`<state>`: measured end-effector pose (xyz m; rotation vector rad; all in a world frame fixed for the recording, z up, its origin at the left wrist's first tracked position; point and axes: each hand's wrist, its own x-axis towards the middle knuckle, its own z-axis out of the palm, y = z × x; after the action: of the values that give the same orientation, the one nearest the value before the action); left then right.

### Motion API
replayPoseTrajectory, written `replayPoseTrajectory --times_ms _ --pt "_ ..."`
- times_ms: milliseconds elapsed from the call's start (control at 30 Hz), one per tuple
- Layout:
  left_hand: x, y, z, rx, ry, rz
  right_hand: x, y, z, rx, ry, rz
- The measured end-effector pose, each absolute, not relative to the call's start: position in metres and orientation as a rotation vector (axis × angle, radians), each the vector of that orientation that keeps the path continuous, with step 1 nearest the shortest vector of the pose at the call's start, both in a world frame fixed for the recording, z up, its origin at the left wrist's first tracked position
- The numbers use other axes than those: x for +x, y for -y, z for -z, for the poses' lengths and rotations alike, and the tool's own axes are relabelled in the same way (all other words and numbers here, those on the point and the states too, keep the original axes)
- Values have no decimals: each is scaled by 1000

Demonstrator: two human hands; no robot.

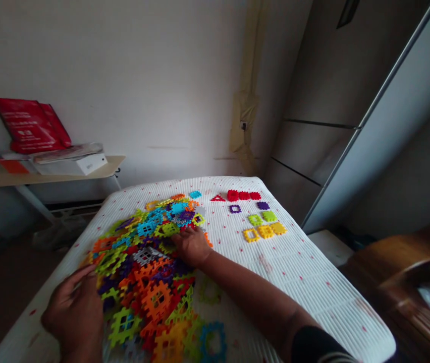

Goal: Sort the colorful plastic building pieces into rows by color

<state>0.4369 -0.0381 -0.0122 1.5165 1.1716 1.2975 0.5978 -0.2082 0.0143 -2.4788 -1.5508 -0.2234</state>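
Observation:
A big heap of flat plastic interlocking tiles (pixel 150 262) in orange, green, blue, purple and red lies on a white ribbed mat (pixel 298 272). My right hand (pixel 191 246) rests on the heap's right edge, palm down, fingers curled into the tiles; what it grips is hidden. My left hand (pixel 74 310) lies at the heap's left edge, fingers stretched toward the tiles, holding nothing. To the right, sorted tiles sit in rows by colour: red (pixel 243 195), purple (pixel 235 208), green (pixel 262 218), yellow (pixel 265 232).
A low shelf (pixel 48 176) at the left carries a red bag (pixel 29 126) and white boxes. A grey cabinet (pixel 351 126) stands at the right, and a brown wooden piece of furniture (pixel 408 282) sits near the mat's right edge.

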Motion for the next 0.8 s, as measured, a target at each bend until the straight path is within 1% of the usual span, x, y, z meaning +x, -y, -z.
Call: replayPoseTrajectory --times_ms 133,267,400,500,600,700,800 --pt "436 45 5 1518 -1178 -1278 595 222 -20 -2394 1405 192" --pt "437 49 1 1508 -1182 -1280 594 253 -20 -2151 1090 -45" --pt "439 46 6 1502 -1133 -1309 609 287 -5 -1949 729 -236" --pt "440 43 11 1515 -1078 -1341 625 307 10 -1972 545 -291" --pt "439 41 14 1547 -1035 -1346 636 318 20 -2055 462 -260" --pt "438 40 14 1598 -1055 -1350 639 321 22 -2072 431 -238" --pt "437 39 15 1604 -1074 -1349 640 323 18 -1999 349 -291"
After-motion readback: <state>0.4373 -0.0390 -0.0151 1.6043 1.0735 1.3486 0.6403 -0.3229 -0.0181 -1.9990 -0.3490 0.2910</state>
